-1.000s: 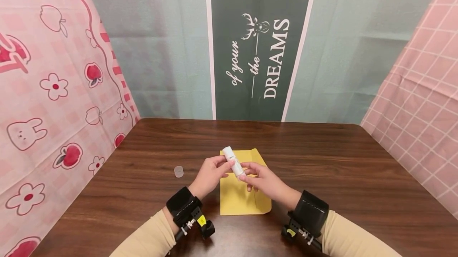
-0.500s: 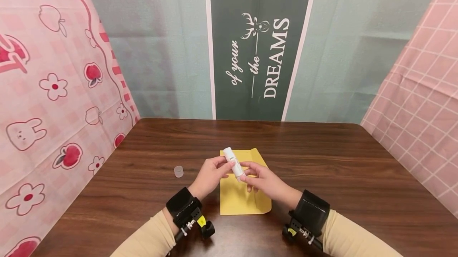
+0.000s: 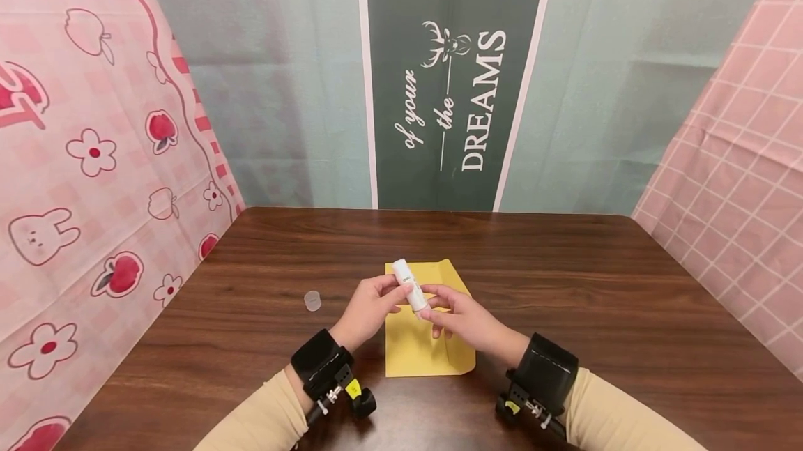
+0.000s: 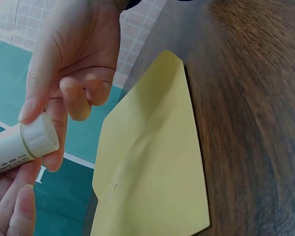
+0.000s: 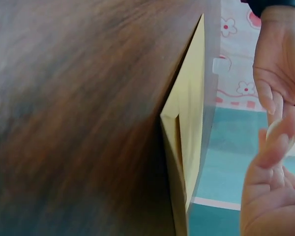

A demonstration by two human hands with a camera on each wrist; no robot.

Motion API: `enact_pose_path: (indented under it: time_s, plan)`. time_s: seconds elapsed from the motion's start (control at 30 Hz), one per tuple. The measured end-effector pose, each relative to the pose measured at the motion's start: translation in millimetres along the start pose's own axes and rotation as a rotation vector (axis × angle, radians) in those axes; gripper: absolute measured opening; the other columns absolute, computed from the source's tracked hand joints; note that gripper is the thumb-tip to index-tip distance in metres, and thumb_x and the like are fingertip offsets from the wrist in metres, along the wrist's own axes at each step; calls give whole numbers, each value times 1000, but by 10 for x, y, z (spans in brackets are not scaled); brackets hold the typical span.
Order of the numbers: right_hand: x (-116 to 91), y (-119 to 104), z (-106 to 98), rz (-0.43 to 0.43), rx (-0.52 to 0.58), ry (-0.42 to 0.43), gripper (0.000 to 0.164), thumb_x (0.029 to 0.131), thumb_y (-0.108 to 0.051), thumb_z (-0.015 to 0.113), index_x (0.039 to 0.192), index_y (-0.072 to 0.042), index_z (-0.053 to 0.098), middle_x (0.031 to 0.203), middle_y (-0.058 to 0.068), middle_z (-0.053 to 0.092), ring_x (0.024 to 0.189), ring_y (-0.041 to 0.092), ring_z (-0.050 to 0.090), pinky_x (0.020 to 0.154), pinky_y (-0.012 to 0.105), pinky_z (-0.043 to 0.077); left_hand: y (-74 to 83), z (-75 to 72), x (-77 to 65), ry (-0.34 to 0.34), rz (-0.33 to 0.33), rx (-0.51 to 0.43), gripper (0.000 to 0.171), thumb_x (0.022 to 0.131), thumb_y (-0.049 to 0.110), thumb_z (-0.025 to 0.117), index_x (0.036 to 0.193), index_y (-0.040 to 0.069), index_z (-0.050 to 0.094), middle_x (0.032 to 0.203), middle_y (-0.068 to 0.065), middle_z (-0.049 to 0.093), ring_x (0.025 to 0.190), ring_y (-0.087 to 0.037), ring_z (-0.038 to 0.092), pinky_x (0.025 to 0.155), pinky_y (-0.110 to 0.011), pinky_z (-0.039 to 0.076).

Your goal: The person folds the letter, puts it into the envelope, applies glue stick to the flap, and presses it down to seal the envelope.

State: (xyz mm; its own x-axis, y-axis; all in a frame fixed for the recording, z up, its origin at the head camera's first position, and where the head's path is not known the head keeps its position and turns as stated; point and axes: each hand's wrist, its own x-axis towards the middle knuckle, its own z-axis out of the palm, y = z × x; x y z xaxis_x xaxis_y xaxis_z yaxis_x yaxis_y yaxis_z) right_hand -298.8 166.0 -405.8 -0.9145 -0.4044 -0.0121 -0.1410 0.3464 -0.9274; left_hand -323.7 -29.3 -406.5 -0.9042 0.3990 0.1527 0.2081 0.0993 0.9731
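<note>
Head view: dk brown bench (image 3: 596,277) under yellow env. (image 3: 417,357); L hand (image 3: 369,306) at env.'s left edge, thumb + fingers pinching white tube (image 3: 404,274) mid-length; R hand (image 3: 464,315) over env.'s right side, thumb + finger clamped on tube's near end. Tube, w/ sm. print, tilts above env. Clear cap (image 3: 312,301) on bench, left of env.
</note>
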Motion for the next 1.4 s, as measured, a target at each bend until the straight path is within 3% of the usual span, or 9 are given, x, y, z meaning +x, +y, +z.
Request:
enact_pose_path:
  time_s: [0.23,0.47,0.73,0.97,1.07,1.27,1.4]
  plan:
    - [9,27,36,-37,-118,99,56,80,-23,75,123,5,52,98,10,57,66,16,55,57,26,48,-65,22,19,-14,28,7,36,93,27,58,111,-3,63,104,-14,67,90,-21,66,74,-36,52]
    - [7,44,-2,-25,-20,-10,54,91,-19,62,134,5,42,102,14,62,62,21,59,54,29,44,-62,17,20,-14,18,26,37,93,30,58,111,-2,63,104,-12,67,89,-19,65,74,-35,52]
    - [-11,8,20,-52,-105,101,53,82,-19,72,126,4,52,95,10,58,63,19,55,55,26,47,-60,21,16,-16,30,8,37,93,27,58,111,-5,62,104,-14,67,90,-20,65,75,-36,52]
    - [-18,13,6,-26,-15,-2,55,91,-17,62,136,5,40,97,11,61,61,25,59,53,26,43,-77,15,7,-4,12,25,35,93,25,58,111,-5,62,104,-15,67,90,-21,66,76,-38,52]
    - [-18,23,15,-19,-27,3,56,90,-19,63,135,5,41,100,11,60,64,25,59,54,25,43,-89,15,6,-8,13,22,36,93,26,58,112,-5,62,105,-15,67,90,-22,66,76,-40,52]
    - [-18,21,27,-37,-109,97,54,84,-19,71,127,6,50,97,10,58,66,20,57,57,27,48,-72,27,16,-15,14,34,37,93,29,58,111,-3,63,103,-12,67,90,-20,65,76,-36,52]
    - [-22,20,2,-28,-48,21,54,89,-17,65,133,6,44,97,12,59,65,25,59,56,29,47,-73,19,15,-15,4,45,37,93,30,58,111,-2,63,102,-11,67,89,-19,65,75,-34,52]
